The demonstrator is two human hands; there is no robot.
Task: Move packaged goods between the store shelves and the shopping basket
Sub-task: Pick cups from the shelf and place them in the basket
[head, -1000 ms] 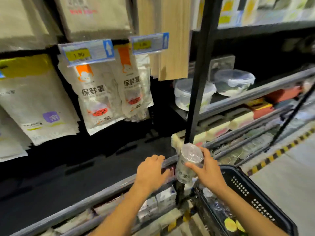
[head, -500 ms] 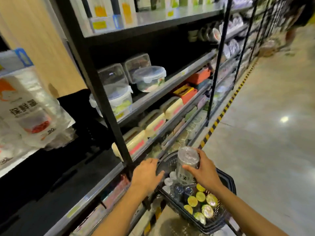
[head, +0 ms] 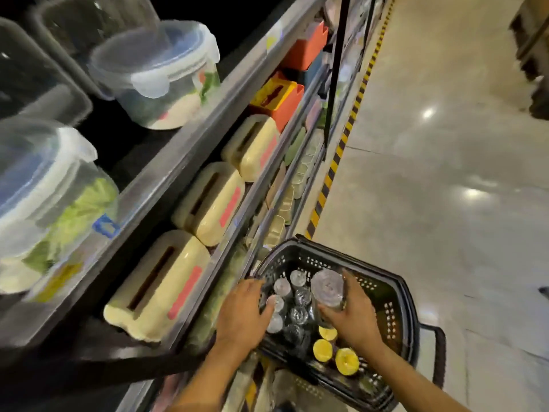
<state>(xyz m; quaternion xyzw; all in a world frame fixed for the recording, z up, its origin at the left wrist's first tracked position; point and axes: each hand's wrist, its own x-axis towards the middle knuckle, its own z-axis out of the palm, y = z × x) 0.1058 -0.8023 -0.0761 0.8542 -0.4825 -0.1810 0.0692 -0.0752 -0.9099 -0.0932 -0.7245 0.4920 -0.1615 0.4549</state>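
Gripping a jar [head: 326, 285] in curled fingers, right hand [head: 353, 319] hovers over the basket [head: 387, 295], likely to stow it; left hand [head: 242, 316], fingers relaxed, seems to steady the rim.

Jars [head: 292, 315] in basket [head: 398, 307], right of shelves [head: 190, 150]; floor [head: 445, 173] further right

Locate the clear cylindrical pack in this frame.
Head view, lower centre: the right hand holds the clear cylindrical pack over the black basket, right of the silver-topped jars and beyond the yellow lids.
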